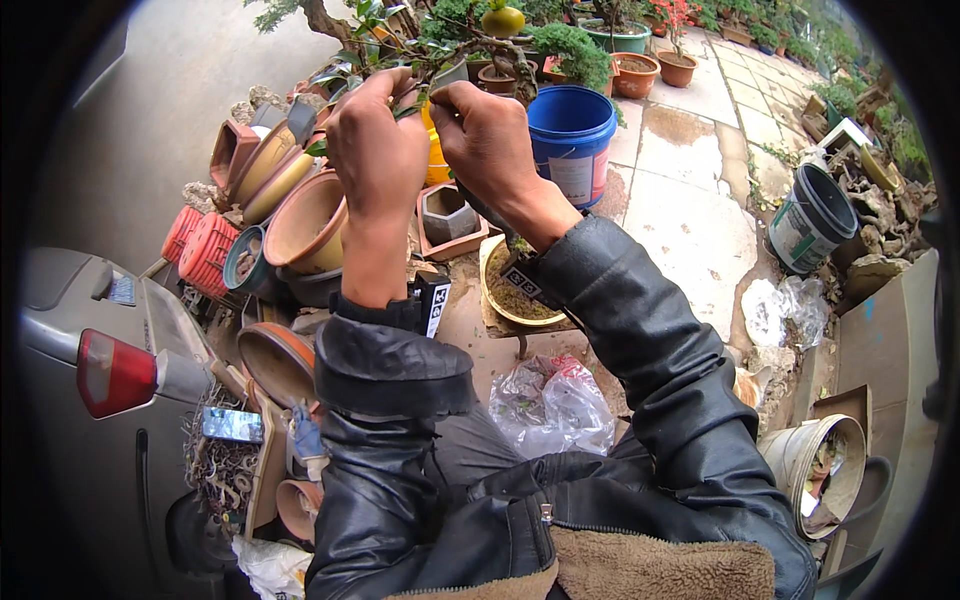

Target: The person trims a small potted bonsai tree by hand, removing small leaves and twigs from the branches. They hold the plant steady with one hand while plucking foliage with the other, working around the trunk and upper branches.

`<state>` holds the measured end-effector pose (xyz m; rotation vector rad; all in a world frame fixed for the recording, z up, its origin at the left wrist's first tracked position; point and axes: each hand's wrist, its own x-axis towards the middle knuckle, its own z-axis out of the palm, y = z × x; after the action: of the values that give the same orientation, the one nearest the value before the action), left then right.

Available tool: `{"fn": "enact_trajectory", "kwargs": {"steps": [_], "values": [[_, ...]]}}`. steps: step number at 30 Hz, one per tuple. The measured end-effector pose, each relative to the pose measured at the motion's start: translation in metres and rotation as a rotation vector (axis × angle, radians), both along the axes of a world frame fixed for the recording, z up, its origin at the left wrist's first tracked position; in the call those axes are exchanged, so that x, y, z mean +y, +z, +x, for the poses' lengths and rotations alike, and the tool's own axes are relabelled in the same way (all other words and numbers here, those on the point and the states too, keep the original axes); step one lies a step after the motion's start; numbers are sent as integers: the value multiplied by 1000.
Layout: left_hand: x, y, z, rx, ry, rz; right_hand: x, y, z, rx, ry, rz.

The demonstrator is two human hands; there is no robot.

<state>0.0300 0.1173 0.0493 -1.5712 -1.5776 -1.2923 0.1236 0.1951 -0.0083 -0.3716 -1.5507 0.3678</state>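
My left hand [379, 150] is raised in front of me, fingers curled around a leafy twig [409, 111] of a bonsai tree. Close beside it, my right hand [491, 142] pinches at the same twig with thumb and forefinger; the exact grip point is partly hidden. The tree's gnarled branch [514, 64] shows just beyond my knuckles, and a yellow-green fruit [502, 22] hangs above. Its trunk runs down behind my right wrist into a round, cream-coloured pot [491, 300] with mossy soil. Black leather sleeves cover both forearms.
A blue bucket [571, 142] stands beyond my right hand. Stacked clay pots [307, 217] crowd the left, near a parked vehicle [82, 465]. A clear plastic bag [555, 405] lies before my lap. At right are a cat [750, 386], a dark bucket [810, 217] and a white bucket [784, 457].
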Motion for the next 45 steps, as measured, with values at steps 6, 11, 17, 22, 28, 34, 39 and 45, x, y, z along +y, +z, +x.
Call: {"fn": "enact_trajectory", "kwargs": {"steps": [6,11,17,22,28,34,39,45], "values": [[-22,-11,13,129,56,150,-5,1,12,-60,2,-22],[-48,-30,27,56,13,238,-5,0,20,-113,-23,-42],[-66,-59,38,-171,-201,270,-16,-3,32,-188,-28,-73],[-69,-82,41,-343,-283,199,-22,-2,40,-228,-16,-72],[-59,-98,34,-545,-417,142,-27,13,51,-240,114,-239],[-52,-103,28,-551,-406,125,-26,25,44,-136,266,-387],[-49,-107,20,-554,-413,127,-25,25,38,-125,216,-325],[-52,-115,3,-635,-352,33,-32,24,49,-129,153,-252]]}}
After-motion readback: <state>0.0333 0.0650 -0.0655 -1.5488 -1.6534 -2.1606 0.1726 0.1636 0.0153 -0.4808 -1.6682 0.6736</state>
